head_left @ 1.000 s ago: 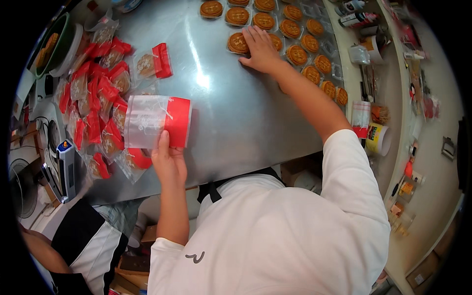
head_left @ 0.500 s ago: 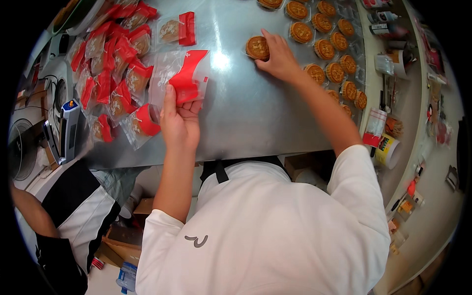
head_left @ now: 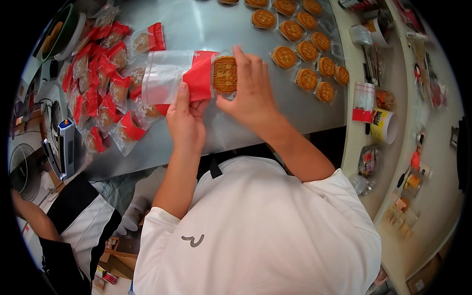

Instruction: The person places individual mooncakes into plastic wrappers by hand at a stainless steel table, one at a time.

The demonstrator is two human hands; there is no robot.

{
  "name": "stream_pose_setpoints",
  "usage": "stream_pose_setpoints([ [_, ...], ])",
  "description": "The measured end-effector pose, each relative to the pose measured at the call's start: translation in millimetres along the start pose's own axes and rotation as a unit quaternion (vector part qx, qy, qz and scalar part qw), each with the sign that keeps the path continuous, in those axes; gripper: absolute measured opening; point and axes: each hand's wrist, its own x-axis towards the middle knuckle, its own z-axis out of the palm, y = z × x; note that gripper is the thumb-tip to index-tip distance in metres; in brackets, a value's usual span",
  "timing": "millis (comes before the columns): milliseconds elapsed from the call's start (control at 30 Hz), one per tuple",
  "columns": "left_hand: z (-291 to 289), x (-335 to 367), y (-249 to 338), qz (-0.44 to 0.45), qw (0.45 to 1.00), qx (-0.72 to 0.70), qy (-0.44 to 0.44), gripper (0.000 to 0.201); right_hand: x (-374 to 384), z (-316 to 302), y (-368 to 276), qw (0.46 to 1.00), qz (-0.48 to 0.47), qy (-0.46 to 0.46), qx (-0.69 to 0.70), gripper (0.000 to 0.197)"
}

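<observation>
Gripping a clear-and-red bag (head_left: 164,73) w/ your L hand (head_left: 188,123), upper ctr of frame: thumb on top by the red part, fingers under, closed on it. Your R hand (head_left: 254,93), just right of that, is narrowed on a round brown pastry (head_left: 225,74), thumb at its lower R edge, fingers along its R side. Pastry's face up, upper ctr, right at the bag's red end; can't tell if its edge is inside or only against it. Bag's clear part points L.

Upper L of frame: a pile of filled packets (head_left: 105,117), clear w/ red ends, overlapping, the nearest just beside your bag. Upper R: rows of tray-packed pastries (head_left: 291,30) on the steel table (head_left: 191,24). Far upper L: green bowl (head_left: 68,34). R side, mid-height: white-and-yellow tub (head_left: 382,126). Lower L: another person's arm (head_left: 37,219), well apart from your hands.
</observation>
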Motion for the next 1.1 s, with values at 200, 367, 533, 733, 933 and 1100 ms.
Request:
stream_pose_setpoints([
  [200,10,-13,1,0.019,0.999,0.006,-0.047,0.033,-36,-11,-11,0.98,-0.04,-0.082,0.178,0.096],
  [367,-18,-18,0,-0.109,0.983,0.075,-0.124,0.041,-41,-13,14,0.983,-0.076,-0.056,0.159,0.081],
  [533,-29,-31,-21,-0.161,0.976,0.044,-0.142,0.046,-46,22,19,0.985,-0.004,-0.003,0.172,0.058],
  [733,-83,-7,-39,-0.221,0.962,0.099,-0.128,0.041,-71,25,33,0.925,0.122,-0.177,0.313,0.049],
  [933,-83,41,-57,-0.207,0.97,0.065,-0.111,0.04,-111,-58,145,0.956,0.264,0.033,0.127,0.049],
  [1100,-52,64,-57,-0.215,0.977,-0.006,-0.003,0.035,-152,-144,323,0.896,0.285,0.182,-0.287,0.057],
])
